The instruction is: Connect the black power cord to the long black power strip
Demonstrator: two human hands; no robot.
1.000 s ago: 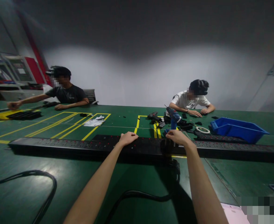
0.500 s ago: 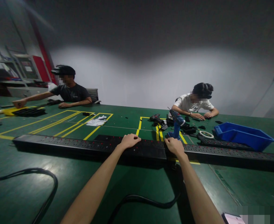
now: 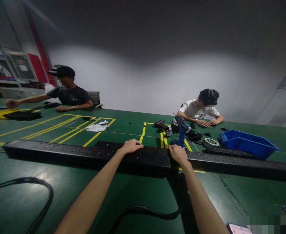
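A long black power strip [image 3: 60, 151] with red-marked sockets lies across the table in front of me. Near its middle, my left hand [image 3: 131, 146] rests on top with the fingers curled over toward the far side; the fingertips are partly hidden. Further right, my right hand [image 3: 178, 154] is closed over the strip, beside a joint or end of its raised black section [image 3: 155, 160]. Just beyond that hand stands a blue cordless drill [image 3: 182, 130]. A black cable [image 3: 152, 212] runs on the near side, below my hands.
Across the green table [image 3: 84, 188] sit two people, one in a dark shirt [image 3: 70, 97], one in a white shirt [image 3: 194, 111]. A blue bin [image 3: 250, 143], a tape roll [image 3: 211, 142] and a second drill [image 3: 160, 124] lie beyond the strip. Another cable [image 3: 49, 198] loops at left.
The view has turned slightly to the right, so everything appears a little further left. Both my hands stay at the same places on the power strip.
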